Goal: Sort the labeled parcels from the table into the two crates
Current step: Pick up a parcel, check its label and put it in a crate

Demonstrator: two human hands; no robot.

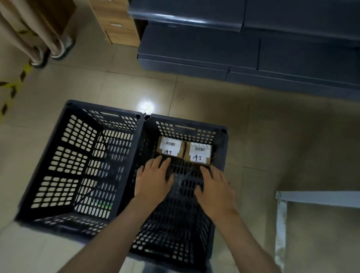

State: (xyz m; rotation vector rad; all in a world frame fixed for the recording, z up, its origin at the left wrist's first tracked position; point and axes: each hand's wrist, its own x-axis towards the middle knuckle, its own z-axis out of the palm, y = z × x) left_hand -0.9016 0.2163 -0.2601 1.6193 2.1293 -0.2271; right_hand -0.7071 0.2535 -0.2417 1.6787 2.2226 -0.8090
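Black perforated plastic crate, left of pair [104,106]: stands on the beige tiled floor [275,136], its long side touching its twin.

Black perforated plastic crate, right of pair [187,122]: same make, same footing. Contents: two parcels, flat on the crate bottom against the far wall.

Brown cardboard parcel, left [170,147]: white label with barcode and handwritten characters, face up. It sits just beside the brown cardboard parcel, right [198,153], which has a like label with the same characters.

Left hand [153,180]: palm down inside the right crate, fingers [164,162] spread and straight, holding nothing. The tips reach the near edge of the left parcel; contact cannot be told.

Right hand [214,190]: palm down, fingers [209,173] spread wide, gripping nothing, tips at the near edge of the right parcel.

Grey surface edge with a pale leg [329,196]: right of the crates, well apart.

Slate-blue stacked boxes [207,45]: beyond the crates.

Wooden drawer unit [112,16]: upper left.

Yellow-and-black striped floor tape [5,107]: left of the crates.
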